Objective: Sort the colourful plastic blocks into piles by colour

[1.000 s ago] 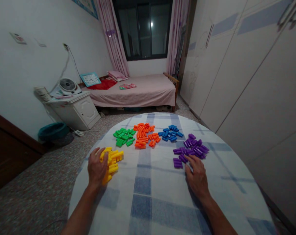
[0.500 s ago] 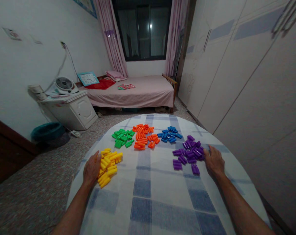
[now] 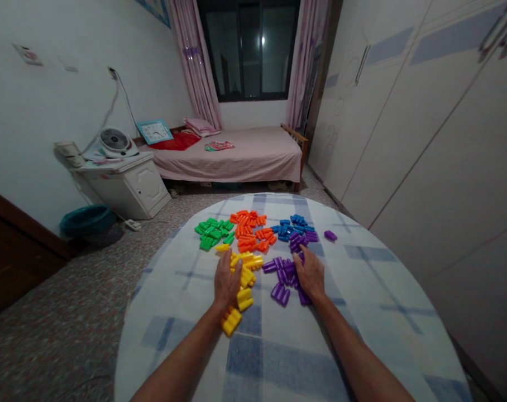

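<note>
Short yellow plastic pegs (image 3: 245, 267) lie in a loose strip on the blue-checked white tablecloth (image 3: 383, 312), the open left hand (image 3: 227, 281) resting flat beside them. The open right hand (image 3: 310, 273) lies palm-down on short purple plastic pegs (image 3: 280, 293), near short blue plastic pegs (image 3: 289, 223).

Smooth, glossy plastic shows on the yellow pegs (image 3: 245, 297) beside the left hand (image 3: 227, 282) and on the purple pegs (image 3: 281, 293) around the right hand (image 3: 310, 273). Under both hands lies matt woven cloth (image 3: 362, 335). Ahead of them, the bed rail (image 3: 295, 137) is wood; right of the right hand, the wardrobe doors (image 3: 446, 167) look smooth.
</note>
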Demonstrator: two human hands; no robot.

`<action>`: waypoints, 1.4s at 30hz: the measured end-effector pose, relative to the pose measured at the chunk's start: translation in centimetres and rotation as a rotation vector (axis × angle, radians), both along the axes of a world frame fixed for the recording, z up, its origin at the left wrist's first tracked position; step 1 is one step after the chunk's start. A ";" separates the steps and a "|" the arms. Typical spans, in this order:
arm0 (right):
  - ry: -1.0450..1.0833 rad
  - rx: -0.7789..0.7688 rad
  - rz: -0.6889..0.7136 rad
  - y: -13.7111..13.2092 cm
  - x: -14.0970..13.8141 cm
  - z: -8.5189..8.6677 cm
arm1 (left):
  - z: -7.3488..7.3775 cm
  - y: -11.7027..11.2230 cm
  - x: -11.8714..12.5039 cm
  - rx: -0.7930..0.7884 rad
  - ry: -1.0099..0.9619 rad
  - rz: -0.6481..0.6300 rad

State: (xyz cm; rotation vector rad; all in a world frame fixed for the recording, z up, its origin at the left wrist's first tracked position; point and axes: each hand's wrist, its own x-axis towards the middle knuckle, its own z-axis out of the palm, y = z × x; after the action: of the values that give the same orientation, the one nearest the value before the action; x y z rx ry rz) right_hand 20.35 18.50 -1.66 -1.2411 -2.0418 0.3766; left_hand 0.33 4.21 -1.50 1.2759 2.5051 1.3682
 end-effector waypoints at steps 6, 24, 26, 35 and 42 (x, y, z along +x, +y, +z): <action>0.034 0.031 0.406 0.8 0.6 1.2 | 1.5 1.4 1.1 0.040 0.147 -0.159; -0.177 -0.091 0.185 18.9 -0.1 0.6 | 0.1 7.1 -22.5 -0.153 -0.012 -0.064; -0.149 -0.071 0.270 18.0 -1.4 0.9 | 0.6 7.8 -21.3 -0.117 -0.062 -0.119; -0.002 -0.109 0.594 9.0 -3.3 0.9 | 2.3 6.4 -10.9 0.064 -0.106 -0.423; 0.016 -0.010 0.508 12.4 -2.6 1.7 | 4.4 8.0 -14.1 0.054 0.092 -0.362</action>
State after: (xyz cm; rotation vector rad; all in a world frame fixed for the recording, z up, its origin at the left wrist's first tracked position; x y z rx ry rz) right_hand 17.79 30.92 0.06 -0.7044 -2.3284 0.6274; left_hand -13.73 12.24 2.95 1.7329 2.1537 1.3223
